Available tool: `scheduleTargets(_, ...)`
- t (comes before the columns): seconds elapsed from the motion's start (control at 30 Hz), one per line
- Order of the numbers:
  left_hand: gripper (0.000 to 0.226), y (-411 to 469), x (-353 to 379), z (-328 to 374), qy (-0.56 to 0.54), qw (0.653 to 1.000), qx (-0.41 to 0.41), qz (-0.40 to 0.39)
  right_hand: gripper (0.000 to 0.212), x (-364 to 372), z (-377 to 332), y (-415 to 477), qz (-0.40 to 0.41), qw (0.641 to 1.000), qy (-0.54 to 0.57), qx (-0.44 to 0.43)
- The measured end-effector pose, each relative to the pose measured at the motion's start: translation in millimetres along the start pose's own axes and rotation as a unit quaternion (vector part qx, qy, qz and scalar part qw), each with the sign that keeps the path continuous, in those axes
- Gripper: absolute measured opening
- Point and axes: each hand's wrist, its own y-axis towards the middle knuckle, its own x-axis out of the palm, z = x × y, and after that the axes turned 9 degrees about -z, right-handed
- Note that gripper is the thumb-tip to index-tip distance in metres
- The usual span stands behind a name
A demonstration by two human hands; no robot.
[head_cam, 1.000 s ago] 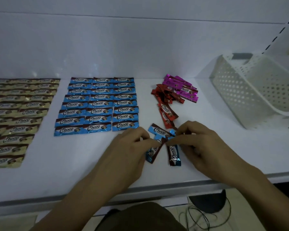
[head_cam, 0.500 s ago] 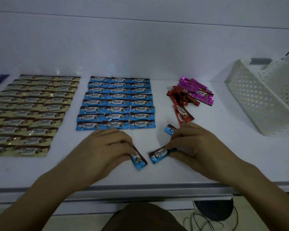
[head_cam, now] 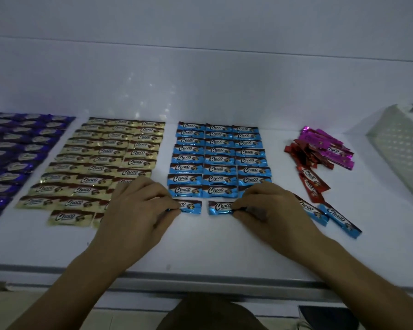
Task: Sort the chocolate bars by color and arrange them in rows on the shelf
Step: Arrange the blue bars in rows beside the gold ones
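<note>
Left hand (head_cam: 138,210) pinches the left blue bar (head_cam: 191,207); right hand (head_cam: 267,210) pinches the right blue bar (head_cam: 221,207). Both bars lie flat on the shelf (head_cam: 200,246). Loose blue bars (head_cam: 339,219) at 3 o'clock. Blue rows (head_cam: 218,158) at 12, gold rows (head_cam: 110,163) at 10, red-pink heap (head_cam: 320,151) at 2.

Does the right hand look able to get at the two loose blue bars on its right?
Probably yes. The loose blue bars lie flat right beside the right hand, but it pinches another blue bar and must release that first.
</note>
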Motion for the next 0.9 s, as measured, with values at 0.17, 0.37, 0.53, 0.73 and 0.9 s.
scheduleTargets(0.17, 0.034, 0, 4, 0, -0.016, 1.0, -0.007, 0.016, 0.028, 6, -3, 1, 0.032, 0.999, 0.015, 0.003)
scheduleTargets(0.37, 0.033, -1, 9, -3, -0.017, 0.999, -0.005, 0.028, 0.027, 11, -1, 2, 0.052, 0.999, 0.008, 0.001)
scheduleTargets(0.53, 0.034, -2, 11, -3, -0.008, 0.999, -0.016, 0.034, 0.03, 12, -2, 2, 0.041, 0.999, 0.0, -0.001)
scheduleTargets(0.73, 0.033, -1, 11, -1, -0.006, 0.999, -0.021, 0.044, 0.028, 11, -1, 2, 0.04, 0.999, -0.004, -0.01)
scheduleTargets(0.9, 0.04, -1, 15, -5, -0.015, 0.999, -0.013, 0.05, 0.029, 12, -2, 0, 0.041, 0.999, -0.009, -0.014)
